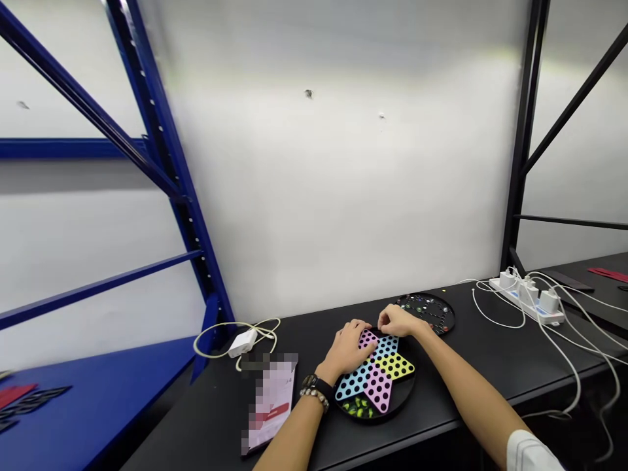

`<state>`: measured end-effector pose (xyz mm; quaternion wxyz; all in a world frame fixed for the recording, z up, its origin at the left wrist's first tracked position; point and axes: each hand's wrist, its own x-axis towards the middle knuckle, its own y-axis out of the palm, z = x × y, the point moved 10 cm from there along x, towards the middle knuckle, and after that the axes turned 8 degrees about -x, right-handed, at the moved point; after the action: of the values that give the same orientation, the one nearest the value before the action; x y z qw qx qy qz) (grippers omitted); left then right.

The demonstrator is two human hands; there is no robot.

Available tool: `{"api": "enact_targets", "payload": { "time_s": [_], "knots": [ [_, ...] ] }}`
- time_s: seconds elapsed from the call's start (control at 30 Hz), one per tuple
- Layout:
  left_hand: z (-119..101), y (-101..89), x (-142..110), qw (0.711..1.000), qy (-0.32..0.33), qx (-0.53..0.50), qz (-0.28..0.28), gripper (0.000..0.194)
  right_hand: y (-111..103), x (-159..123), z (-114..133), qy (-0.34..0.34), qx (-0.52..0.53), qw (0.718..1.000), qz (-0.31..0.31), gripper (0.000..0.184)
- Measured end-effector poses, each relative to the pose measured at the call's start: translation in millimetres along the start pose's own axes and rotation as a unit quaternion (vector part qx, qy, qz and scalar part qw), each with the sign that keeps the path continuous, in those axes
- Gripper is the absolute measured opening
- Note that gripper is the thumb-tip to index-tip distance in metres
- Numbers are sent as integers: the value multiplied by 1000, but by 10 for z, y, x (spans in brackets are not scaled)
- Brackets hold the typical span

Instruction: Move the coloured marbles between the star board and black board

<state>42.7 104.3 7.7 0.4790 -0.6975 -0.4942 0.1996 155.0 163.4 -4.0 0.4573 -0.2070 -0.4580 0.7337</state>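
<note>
While your left hand (346, 347) and right hand (397, 320) curl half-closed over the top of the pastel star-shaped Chinese checkers board (377, 386) on the black counter (304, 333), whether either grips anything cannot be told.

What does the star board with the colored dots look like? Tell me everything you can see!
The round black board has a flat star on it with pink, blue and yellow points, all dotted with round black holes. It looks like plastic. Green and yellow marbles fill the area nearest the person. The board lies flat on a black table. The left hand rests over its upper pink point, and the right hand is at its far edge.
</note>
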Motion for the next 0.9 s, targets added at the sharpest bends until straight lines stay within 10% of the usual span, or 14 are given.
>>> {"api": "enact_targets", "payload": {
  "time_s": [0.37, 0.7, 0.9],
  "knots": [
    [-1, -6, -5, 1000, -3, -8, 7, 47, -586, -327, -1214, 234, -56, 961, -135, 8],
    [29, -108, -22, 999, -29, -4, 20, 56, -700, -342, -1150, 228, -52, 955, -184, 31],
    [204, -95, -25, 995, -61, 1, 76, 80, -578, -132, -678, 99, -4, 973, -207, 31]
  ]
}}
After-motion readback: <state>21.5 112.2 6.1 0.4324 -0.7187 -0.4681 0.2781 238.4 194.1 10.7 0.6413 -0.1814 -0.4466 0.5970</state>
